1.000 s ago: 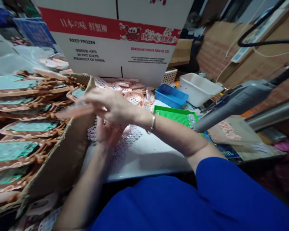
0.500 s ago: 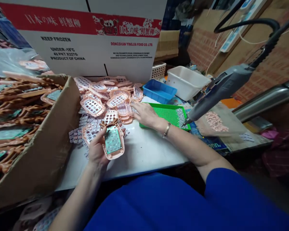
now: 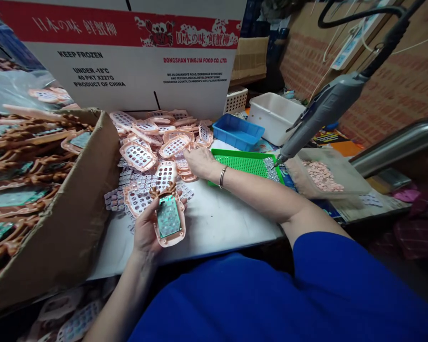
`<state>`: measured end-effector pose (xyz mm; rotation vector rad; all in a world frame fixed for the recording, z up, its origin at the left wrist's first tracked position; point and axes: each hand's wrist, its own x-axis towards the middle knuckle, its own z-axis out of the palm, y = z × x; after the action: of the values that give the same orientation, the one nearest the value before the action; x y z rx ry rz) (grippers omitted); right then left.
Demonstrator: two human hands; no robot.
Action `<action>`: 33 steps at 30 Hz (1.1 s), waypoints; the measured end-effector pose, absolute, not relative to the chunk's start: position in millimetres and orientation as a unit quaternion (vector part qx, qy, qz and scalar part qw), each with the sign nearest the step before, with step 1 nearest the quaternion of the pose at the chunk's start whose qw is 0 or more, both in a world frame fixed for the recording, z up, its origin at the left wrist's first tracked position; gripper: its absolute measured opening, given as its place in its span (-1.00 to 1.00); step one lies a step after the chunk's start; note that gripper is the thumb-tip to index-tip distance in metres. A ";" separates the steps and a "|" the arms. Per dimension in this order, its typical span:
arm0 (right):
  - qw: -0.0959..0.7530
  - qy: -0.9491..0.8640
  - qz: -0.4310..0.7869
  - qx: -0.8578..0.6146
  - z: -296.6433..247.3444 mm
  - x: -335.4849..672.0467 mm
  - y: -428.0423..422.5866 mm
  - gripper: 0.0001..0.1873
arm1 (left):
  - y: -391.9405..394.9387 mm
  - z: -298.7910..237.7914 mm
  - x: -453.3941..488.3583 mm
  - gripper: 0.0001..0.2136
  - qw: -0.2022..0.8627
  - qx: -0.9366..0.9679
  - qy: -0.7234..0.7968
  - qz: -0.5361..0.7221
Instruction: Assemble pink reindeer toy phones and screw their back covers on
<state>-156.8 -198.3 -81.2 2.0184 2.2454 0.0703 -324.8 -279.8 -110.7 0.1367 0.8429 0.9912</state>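
My left hand (image 3: 147,228) is wrapped round a pink toy phone shell (image 3: 171,241), tilted up, with brown antler shapes at its top and a green circuit board (image 3: 169,217) facing me. Over the right side of a heap of pink covers, my right hand (image 3: 201,163) has its fingers curled down beside a short stack of pink shells (image 3: 182,164). Its fingertips are partly hidden, so what they grip is unclear. Between the hands lies a pink cover with holes (image 3: 166,175). Small pale keypad pieces (image 3: 146,183) are spread under the heap.
At left stands a cardboard box (image 3: 71,190) full of brown-and-green shells. A green tray (image 3: 224,153) holds small screws (image 3: 271,168), with a grey electric screwdriver (image 3: 317,116) hanging above. Behind are a blue tray (image 3: 238,133) and white bin (image 3: 274,116); a clear tray (image 3: 353,178) holds small pink parts.
My right hand has shifted slightly left and its outstretched fingers have curled. My left hand, still holding the phone shell, sits slightly lower. The screwdriver appears a little further left.
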 end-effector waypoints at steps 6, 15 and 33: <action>0.098 0.749 0.009 0.655 -69.7 -165.6 -196.5 -0.60 | -282.1 -116.6 -329.7 -0.66 0.803 0.052 0.385 0.451; 0.120 0.741 0.009 0.660 -68.5 -174.5 -194.6 -0.59 | -281.8 -123.1 -334.0 -0.70 0.818 0.047 0.371 0.437; 0.143 0.754 0.027 0.641 -67.3 -167.5 -203.7 -0.59 | -284.7 -134.1 -327.3 -0.63 0.837 0.060 0.350 0.417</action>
<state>-167.5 -203.7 -67.3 1.8492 2.1743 0.0774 -327.3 -284.7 -134.1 0.1267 0.7415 0.8820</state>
